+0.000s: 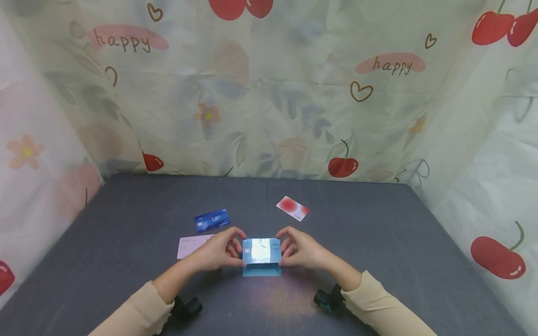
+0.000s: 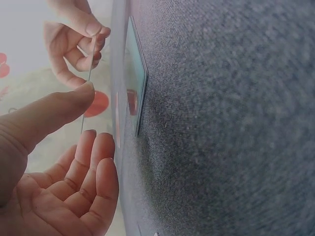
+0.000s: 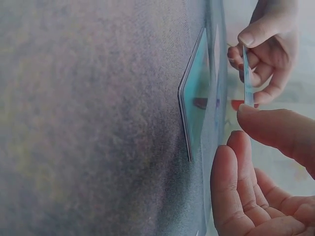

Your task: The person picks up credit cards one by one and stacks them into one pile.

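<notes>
A light blue bank-style card (image 1: pixel 260 251) with a chip and a bright glare is held between both hands by its short sides. My left hand (image 1: pixel 220 251) pinches its left side; my right hand (image 1: pixel 303 249) pinches the right. In both wrist views the held card is a thin edge, raised off the table. Beneath it a teal-blue card stack (image 2: pixel 138 73) lies flat, its layered edge (image 3: pixel 184 105) visible in the right wrist view. From the head, only the stack's near strip (image 1: pixel 262 271) shows below the held card.
On the dark grey table (image 1: pixel 126 289), a blue VIP card (image 1: pixel 212 220) and a pink card (image 1: pixel 193 246) lie left of the hands, the pink one partly covered by the left hand. A white-and-red card (image 1: pixel 293 208) lies farther back. A patterned curtain (image 1: pixel 260 116) surrounds the table.
</notes>
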`<control>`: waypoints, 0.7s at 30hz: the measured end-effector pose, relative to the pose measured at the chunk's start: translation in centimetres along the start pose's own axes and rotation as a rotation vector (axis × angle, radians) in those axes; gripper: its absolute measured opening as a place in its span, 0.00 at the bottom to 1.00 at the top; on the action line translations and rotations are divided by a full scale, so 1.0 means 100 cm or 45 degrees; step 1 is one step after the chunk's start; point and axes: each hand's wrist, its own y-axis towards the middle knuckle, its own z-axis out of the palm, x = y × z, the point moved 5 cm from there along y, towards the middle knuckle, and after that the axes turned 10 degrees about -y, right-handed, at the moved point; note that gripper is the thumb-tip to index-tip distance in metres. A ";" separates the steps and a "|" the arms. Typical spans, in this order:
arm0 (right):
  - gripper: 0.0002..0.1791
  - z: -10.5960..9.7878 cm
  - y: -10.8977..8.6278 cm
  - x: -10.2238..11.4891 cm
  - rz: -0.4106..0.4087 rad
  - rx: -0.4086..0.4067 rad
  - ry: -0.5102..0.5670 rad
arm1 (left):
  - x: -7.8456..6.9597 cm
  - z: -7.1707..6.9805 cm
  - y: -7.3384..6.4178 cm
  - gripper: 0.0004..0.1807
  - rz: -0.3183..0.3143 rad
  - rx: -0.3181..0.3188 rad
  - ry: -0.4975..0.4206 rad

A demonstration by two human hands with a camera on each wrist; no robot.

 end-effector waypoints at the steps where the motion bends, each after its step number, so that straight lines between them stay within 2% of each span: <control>1: 0.31 0.000 0.000 0.000 -0.001 0.000 -0.002 | 0.000 0.000 0.000 0.29 -0.003 0.001 0.007; 21: 0.30 0.006 -0.001 -0.004 0.018 0.024 -0.017 | 0.004 0.004 0.001 0.29 -0.057 0.029 0.056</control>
